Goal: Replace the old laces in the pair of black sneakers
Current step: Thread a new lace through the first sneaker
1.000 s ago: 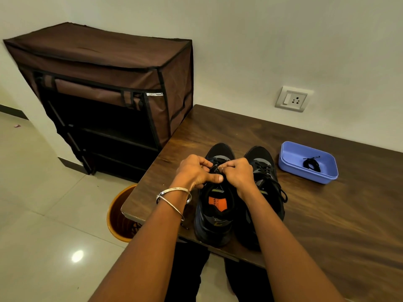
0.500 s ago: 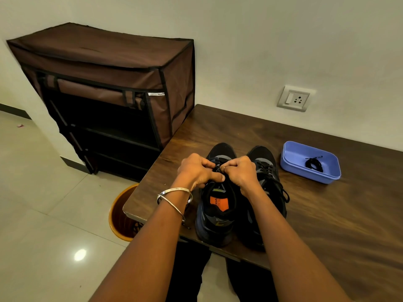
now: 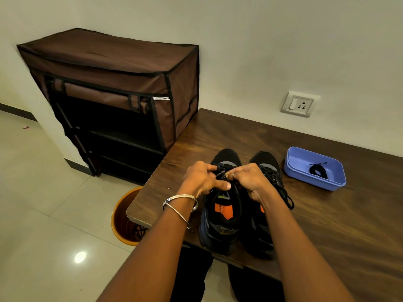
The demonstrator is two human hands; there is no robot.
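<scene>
Both hands [image 3: 201, 177] [image 3: 250, 178] pinching lace [image 3: 221, 171] on left shoe [image 3: 222, 214]; work one eyelet, pull evenly.

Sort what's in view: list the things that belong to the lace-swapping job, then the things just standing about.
Part of the job:
left sneaker, its lace pinched by the left hand and right hand
right sneaker, laced
blue tray holding a coiled black lace
orange bin beside the table, dark laces in it

Just standing about:
brown fabric shoe rack
wall socket
</scene>
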